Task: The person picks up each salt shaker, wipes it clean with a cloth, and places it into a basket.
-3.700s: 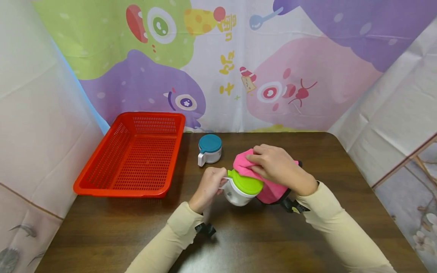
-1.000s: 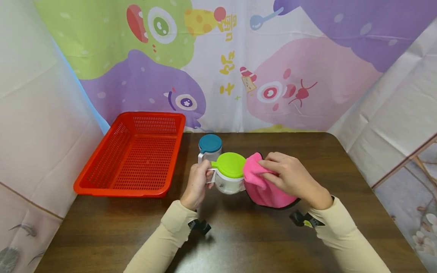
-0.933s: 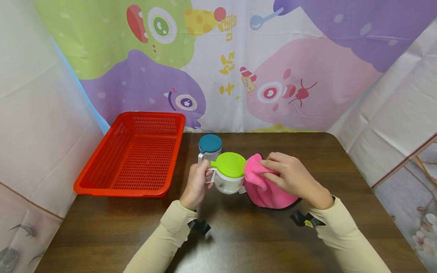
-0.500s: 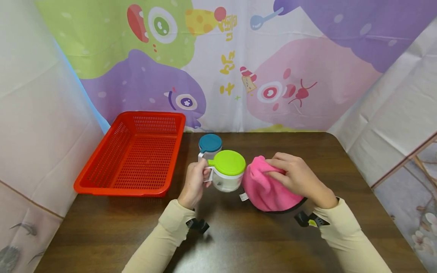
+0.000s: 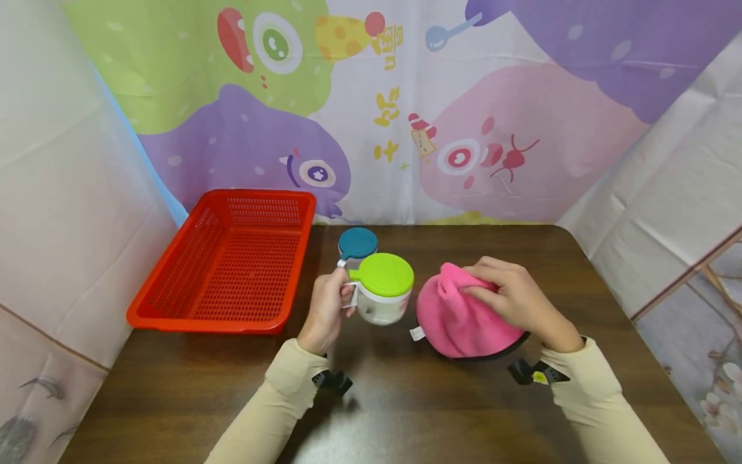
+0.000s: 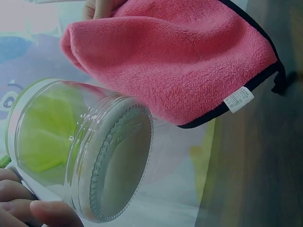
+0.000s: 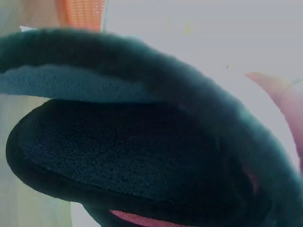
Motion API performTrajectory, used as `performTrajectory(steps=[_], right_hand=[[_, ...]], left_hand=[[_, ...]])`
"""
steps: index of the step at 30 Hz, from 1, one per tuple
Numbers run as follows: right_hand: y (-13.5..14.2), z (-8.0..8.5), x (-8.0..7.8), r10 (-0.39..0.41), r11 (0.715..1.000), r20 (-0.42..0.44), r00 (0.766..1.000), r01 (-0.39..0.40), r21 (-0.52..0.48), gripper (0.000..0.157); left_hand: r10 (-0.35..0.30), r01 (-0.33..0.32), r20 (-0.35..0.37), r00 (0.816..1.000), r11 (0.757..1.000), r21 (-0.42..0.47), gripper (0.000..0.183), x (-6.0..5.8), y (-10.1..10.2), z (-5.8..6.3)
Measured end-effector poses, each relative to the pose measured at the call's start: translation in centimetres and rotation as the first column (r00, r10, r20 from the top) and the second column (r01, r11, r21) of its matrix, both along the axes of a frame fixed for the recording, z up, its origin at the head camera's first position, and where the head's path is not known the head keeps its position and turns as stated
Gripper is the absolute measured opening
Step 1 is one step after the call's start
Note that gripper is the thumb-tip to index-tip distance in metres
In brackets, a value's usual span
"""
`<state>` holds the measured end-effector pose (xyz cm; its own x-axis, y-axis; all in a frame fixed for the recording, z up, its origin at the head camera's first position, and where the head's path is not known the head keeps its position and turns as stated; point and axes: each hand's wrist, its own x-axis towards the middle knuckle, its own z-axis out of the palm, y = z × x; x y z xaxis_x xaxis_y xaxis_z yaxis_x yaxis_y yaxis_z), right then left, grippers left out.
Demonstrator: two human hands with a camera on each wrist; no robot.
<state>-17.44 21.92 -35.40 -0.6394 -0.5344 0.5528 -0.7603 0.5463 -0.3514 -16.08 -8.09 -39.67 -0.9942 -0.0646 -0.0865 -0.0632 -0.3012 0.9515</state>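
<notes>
My left hand (image 5: 324, 308) grips the handle of a clear glass seasoning jar (image 5: 384, 309) with a lime-green lid, held up off the table. The left wrist view shows the jar's (image 6: 120, 165) ribbed glass base, with the fingers at the lower left. A pink cloth (image 5: 469, 325) with black edging and a white tag hangs bunched from my right hand (image 5: 522, 299), pinched between thumb and fingers. Jar and cloth are slightly apart in the head view. The cloth's dark underside (image 7: 118, 146) fills most of the right wrist view and hides most of that hand.
Behind the held jar stands a similar jar with a blue lid (image 5: 358, 242), its body mostly hidden. A red perforated basket (image 5: 203, 324) sits at the back left of the brown wooden table (image 5: 417, 412). A cartoon-print curtain (image 5: 371, 187) hangs behind the table.
Earlier the cloth lay against the green-lidded jar. Since then my left hand has brought the jar up and left, and my right hand has drawn the cloth away to the right.
</notes>
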Motion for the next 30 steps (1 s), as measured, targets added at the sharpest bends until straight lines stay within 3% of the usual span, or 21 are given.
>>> performTrajectory(steps=[8,13,18,23,30], right_hand=[[0.8,-0.1,-0.3,-0.031,0.999,0.056,0.998,0.032,-0.019,0.025],[1.2,0.0,-0.4,-0.081,0.997,0.038,0.996,0.08,0.024,0.024],[1.6,-0.2,-0.2,-0.139,0.984,-0.091,0.986,0.148,0.097,0.025],[1.9,-0.7,-0.1,-0.15,0.97,-0.245,0.958,0.191,0.152,0.03],[2.3,-1.0,0.1,-0.143,0.968,-0.319,0.937,0.2,0.151,0.031]], left_hand=[[-0.007,0.006,-0.023,1.0,1.0,-0.01,0.036,0.2,-0.3,0.4],[-0.002,0.002,-0.029,1.0,1.0,-0.015,0.036,0.4,-0.6,0.8],[-0.001,0.0,-0.04,0.999,1.0,-0.006,0.035,0.6,-0.9,1.2],[0.007,-0.007,-0.057,0.998,1.0,0.001,0.035,0.8,-1.4,1.6],[0.03,-0.029,-0.085,0.996,0.999,0.017,0.036,0.8,-2.0,2.1]])
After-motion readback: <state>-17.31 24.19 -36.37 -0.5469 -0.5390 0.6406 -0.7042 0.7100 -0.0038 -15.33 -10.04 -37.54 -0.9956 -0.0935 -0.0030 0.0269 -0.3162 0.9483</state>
